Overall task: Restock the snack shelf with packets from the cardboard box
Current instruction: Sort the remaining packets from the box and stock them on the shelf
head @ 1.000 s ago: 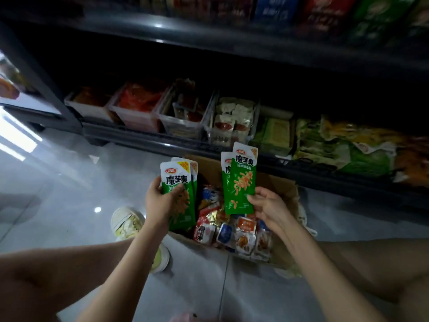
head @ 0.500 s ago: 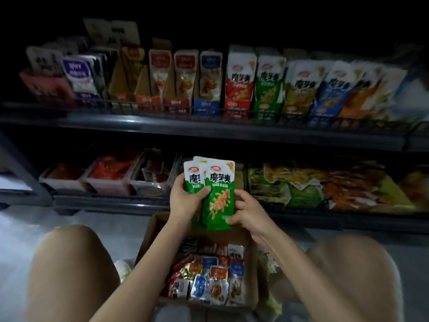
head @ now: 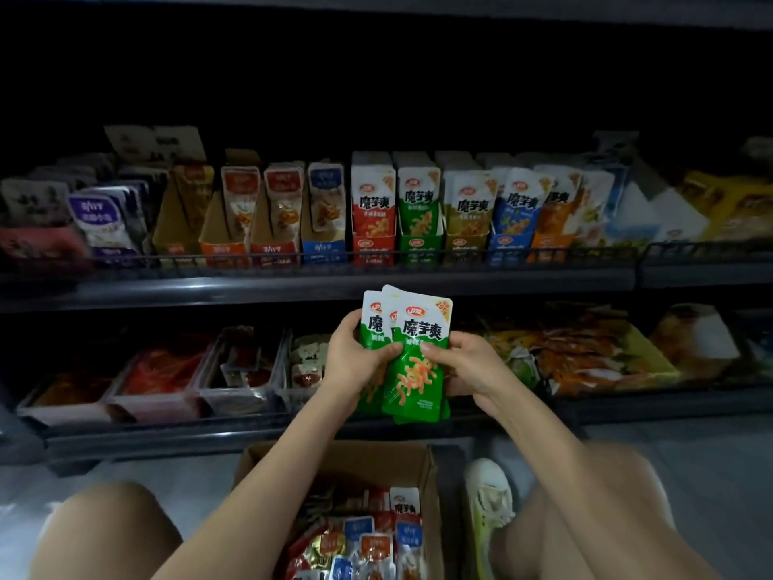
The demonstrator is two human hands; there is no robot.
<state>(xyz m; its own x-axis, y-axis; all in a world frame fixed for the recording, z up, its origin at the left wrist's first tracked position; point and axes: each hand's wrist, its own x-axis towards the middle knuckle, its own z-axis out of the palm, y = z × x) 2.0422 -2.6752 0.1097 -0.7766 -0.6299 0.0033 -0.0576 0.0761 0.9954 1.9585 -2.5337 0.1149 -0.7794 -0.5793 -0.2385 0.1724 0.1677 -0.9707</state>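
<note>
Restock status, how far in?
Done: the dark upper shelf shows full standing rows, though which were just added is unclear. In hand: the left hand and right hand both grip a fanned stack of green snack packets, below the matching green display slot and not yet placed. Left: the brown cardboard box holds many mixed small packets.
</note>
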